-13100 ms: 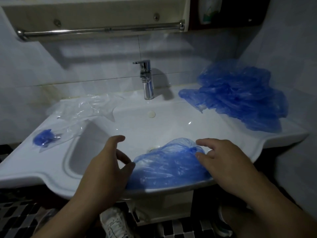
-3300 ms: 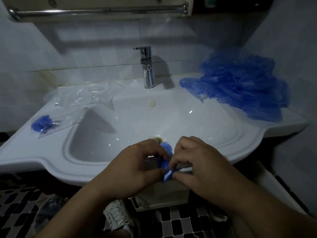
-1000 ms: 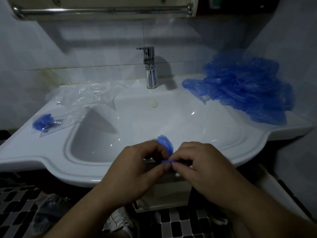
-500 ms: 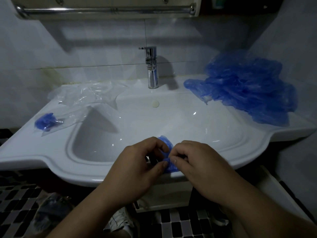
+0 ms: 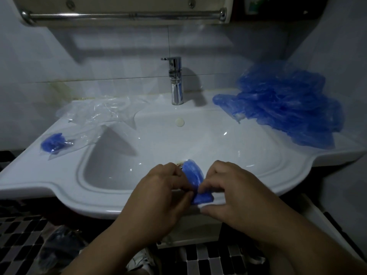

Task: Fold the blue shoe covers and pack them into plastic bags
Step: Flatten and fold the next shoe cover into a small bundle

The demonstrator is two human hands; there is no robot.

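Observation:
A blue shoe cover [image 5: 193, 176], folded into a small wad, is at the front rim of the white sink [image 5: 65, 188]. My left hand [image 5: 158, 193] and my right hand [image 5: 236, 191] pinch it from either side, fingers curled on it. A big heap of loose blue shoe covers [image 5: 286, 107] lies on the sink's right ledge. On the left ledge a folded blue cover sits inside a clear plastic bag [image 5: 54, 144]. More clear plastic bags [image 5: 101, 110] lie crumpled behind it.
A chrome tap [image 5: 175, 81] stands at the back of the basin. A metal rail [image 5: 123, 15] runs under the cabinet overhead. Tiled walls close in behind and at the right. Black-and-white floor tiles and a white shoe [image 5: 144, 262] show below the sink.
Since 13 s ago the spread cover has been folded down to a small wad. In the last second both hands kept working it at the front rim, and its lower end now sticks out between my fingers.

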